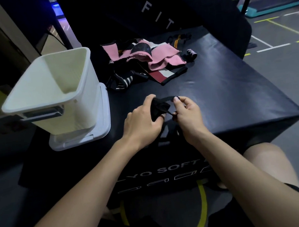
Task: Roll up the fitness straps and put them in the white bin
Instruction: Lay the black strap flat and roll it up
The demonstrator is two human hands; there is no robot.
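The black padded plyo box (pixel 224 92) serves as the surface under both hands. The white bin (pixel 52 89) stands on its lid just left of the left hand, open and seemingly empty. Beyond the hands lies a heap of unrolled straps (pixel 146 61) — pink, black and striped. Between the hands is a black strap (pixel 160 107), partly wound: the left hand (pixel 142 121) grips the roll, and the right hand (pixel 186 110) pinches the loose tail taut. The step in hand looks like rolling — next, the tail probably needs winding tight before the roll goes leftward into the bin.
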